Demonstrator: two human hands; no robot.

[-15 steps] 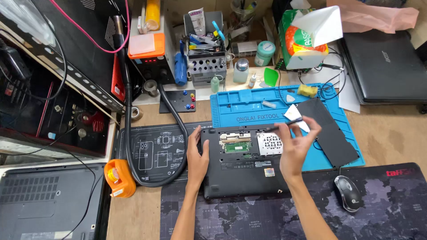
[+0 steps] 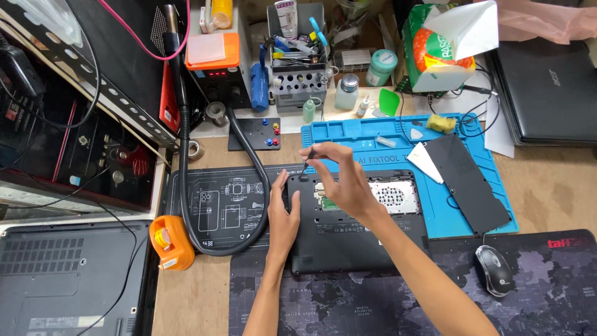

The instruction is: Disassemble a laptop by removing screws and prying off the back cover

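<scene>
- since half a second ago the right hand (image 2: 339,177) has swung from the right side of the laptop (image 2: 357,233) to its upper left corner.
- right fingers are now pinched around a thin dark tool (image 2: 306,167) pointing down at that corner.
- left hand (image 2: 283,214) lies flat and open against the laptop's left edge, holding nothing.
- laptop lies bottom up with an open compartment, partly on the blue repair mat (image 2: 385,134) and partly on the dark desk mat (image 2: 348,298).
- black cover panel (image 2: 476,183) and a white card (image 2: 426,163) lie on the blue mat to the right.
- mouse (image 2: 494,270) sits well apart at the right; black hose (image 2: 249,199) curves just left of the left hand.
</scene>
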